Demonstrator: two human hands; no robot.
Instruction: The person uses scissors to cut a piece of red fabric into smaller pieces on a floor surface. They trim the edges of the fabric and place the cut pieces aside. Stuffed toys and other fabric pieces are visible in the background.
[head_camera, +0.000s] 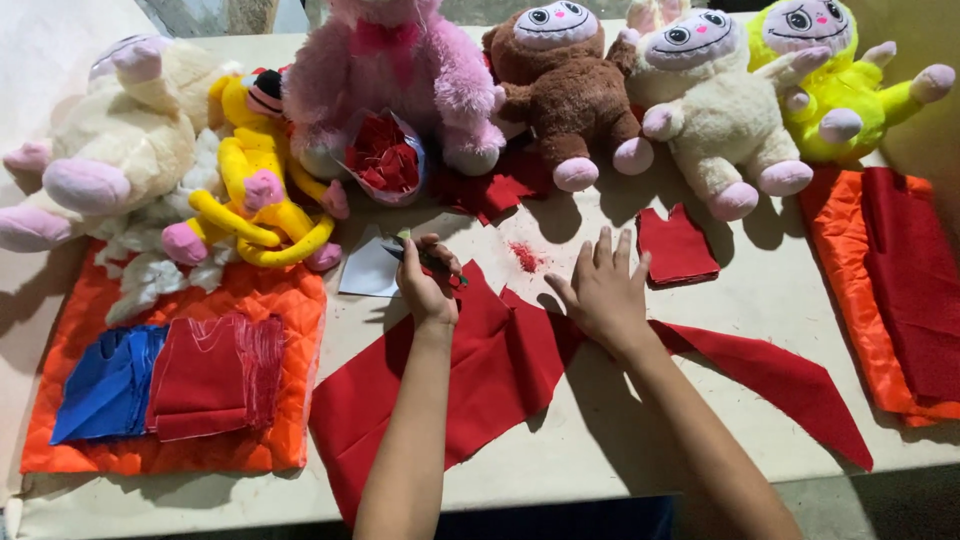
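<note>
A large piece of red cloth (470, 380) lies spread across the near middle of the table. My left hand (428, 283) is closed around a pair of scissors (425, 257) at the cloth's far edge. My right hand (603, 288) lies flat, fingers spread, pressing the cloth down just to the right. A small cut red piece (676, 245) rests beyond my right hand. Red scraps (527, 257) are scattered between my hands.
Plush toys line the far side: cream (110, 150), yellow (255, 170), pink (395, 70), brown (565, 90), cream (715, 110), lime (840, 80). A bag of red scraps (385, 155) sits by the pink one. Orange quilted fabric (250, 300) holds blue and red stacks at left; orange fabric (850, 260) lies at right.
</note>
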